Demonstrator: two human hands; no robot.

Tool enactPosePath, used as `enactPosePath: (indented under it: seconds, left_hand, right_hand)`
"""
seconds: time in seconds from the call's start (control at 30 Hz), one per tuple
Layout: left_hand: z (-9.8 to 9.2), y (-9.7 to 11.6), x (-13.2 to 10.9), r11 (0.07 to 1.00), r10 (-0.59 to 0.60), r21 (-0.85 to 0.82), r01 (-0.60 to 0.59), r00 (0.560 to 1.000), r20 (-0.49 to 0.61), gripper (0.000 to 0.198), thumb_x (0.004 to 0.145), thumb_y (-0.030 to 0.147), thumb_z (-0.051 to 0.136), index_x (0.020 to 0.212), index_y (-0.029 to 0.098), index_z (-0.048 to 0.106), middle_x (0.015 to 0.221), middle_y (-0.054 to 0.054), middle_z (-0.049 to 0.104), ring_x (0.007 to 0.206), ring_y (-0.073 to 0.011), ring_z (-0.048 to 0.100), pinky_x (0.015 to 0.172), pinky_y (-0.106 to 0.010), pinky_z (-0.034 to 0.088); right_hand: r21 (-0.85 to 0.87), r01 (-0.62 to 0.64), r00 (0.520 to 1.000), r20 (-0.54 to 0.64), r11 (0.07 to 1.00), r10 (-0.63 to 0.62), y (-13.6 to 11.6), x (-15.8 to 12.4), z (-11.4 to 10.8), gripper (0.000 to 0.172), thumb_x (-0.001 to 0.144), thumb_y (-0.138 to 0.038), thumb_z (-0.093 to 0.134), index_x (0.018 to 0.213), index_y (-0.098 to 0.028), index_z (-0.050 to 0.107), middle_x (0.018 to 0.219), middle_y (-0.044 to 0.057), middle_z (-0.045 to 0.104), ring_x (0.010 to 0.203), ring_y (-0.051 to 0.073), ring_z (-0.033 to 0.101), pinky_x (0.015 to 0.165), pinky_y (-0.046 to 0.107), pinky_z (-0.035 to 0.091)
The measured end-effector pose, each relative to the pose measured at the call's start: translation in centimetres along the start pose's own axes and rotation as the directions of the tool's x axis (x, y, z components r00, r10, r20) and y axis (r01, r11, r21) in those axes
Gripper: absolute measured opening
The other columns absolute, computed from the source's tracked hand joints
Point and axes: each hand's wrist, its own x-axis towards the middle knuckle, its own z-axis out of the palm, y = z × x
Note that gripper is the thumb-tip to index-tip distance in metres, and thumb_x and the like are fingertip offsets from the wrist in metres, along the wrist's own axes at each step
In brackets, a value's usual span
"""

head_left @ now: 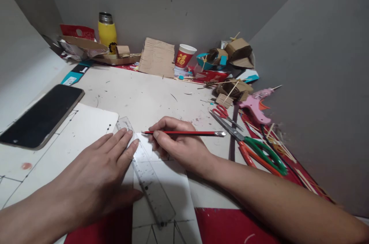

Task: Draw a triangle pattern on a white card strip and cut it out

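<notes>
A clear plastic ruler [154, 190] lies slanted over a white paper strip [180, 194] with drawn black lines. My left hand [100, 171] rests flat with its fingers spread, the fingertips pressing on the ruler's upper part. To the right of the ruler, my right hand [180, 142] is closed around a red and black pencil [196, 133]. The pencil lies almost level, its tip pointing left near the ruler's edge and the top of the strip. Some fingers of my right hand are hidden beneath it.
A black phone [43, 115] lies on a larger drawn sheet [92, 121] at left. Green-and-orange scissors [259, 155], small red scissors [221, 112] and a pink glue gun [256, 105] are at right. Behind stand a yellow bottle [107, 34], cardboard [157, 57] and a paper cup [184, 57].
</notes>
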Motion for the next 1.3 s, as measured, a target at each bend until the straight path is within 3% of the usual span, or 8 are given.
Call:
enactPosePath:
  seconds: [0.27,0.7,1.0,1.3]
  left_hand:
    - [0.32,0.07,-0.27,0.999,-0.042,-0.033,0.042,0.999,0.009,0.077,0.080,0.049,0.068,0.142,0.007,0.049,0.147,-0.028,0.049,0.137,-0.0423,0.045,0.108,-0.057,0.043]
    - [-0.23,-0.18,0.16,0.999,-0.017,-0.050,0.019,0.999,0.049,0.080,0.075,0.050,0.074,0.136,0.002,0.052,0.143,-0.030,0.053,0.132,-0.0444,0.051,0.107,-0.057,0.046]
    - [-0.18,-0.14,0.04,0.996,-0.054,-0.072,0.058,0.997,0.059,0.075,0.076,0.052,0.073,0.135,0.008,0.054,0.146,-0.026,0.052,0.135,-0.0424,0.048,0.109,-0.055,0.043]
    - [-0.22,0.07,0.45,0.998,-0.058,0.036,0.054,0.991,0.117,0.081,0.073,0.060,0.073,0.133,0.008,0.057,0.146,-0.026,0.051,0.135,-0.0412,0.048,0.110,-0.053,0.042]
  right_hand:
    - [0.008,-0.005,1.000,0.011,1.000,0.005,0.06,-0.02,-0.02,0.006,0.081,-0.023,0.060,0.082,-0.018,0.064,0.065,0.000,0.065,0.051,0.011,0.057,0.049,0.024,0.046]
    - [-0.028,-0.012,1.000,0.007,1.000,0.012,-0.13,-0.08,0.17,0.005,0.080,-0.021,0.058,0.079,-0.019,0.063,0.063,0.000,0.065,0.050,0.011,0.055,0.047,0.024,0.043]
    - [-0.098,0.085,0.996,0.021,0.992,-0.083,0.38,0.55,0.46,0.006,0.081,-0.020,0.059,0.079,-0.020,0.065,0.068,0.000,0.066,0.058,0.013,0.056,0.049,0.024,0.042]
    - [-0.230,0.133,0.991,0.050,0.964,-0.124,0.40,0.84,0.73,0.011,0.084,-0.018,0.055,0.080,-0.019,0.066,0.071,0.001,0.067,0.062,0.014,0.057,0.056,0.027,0.043]
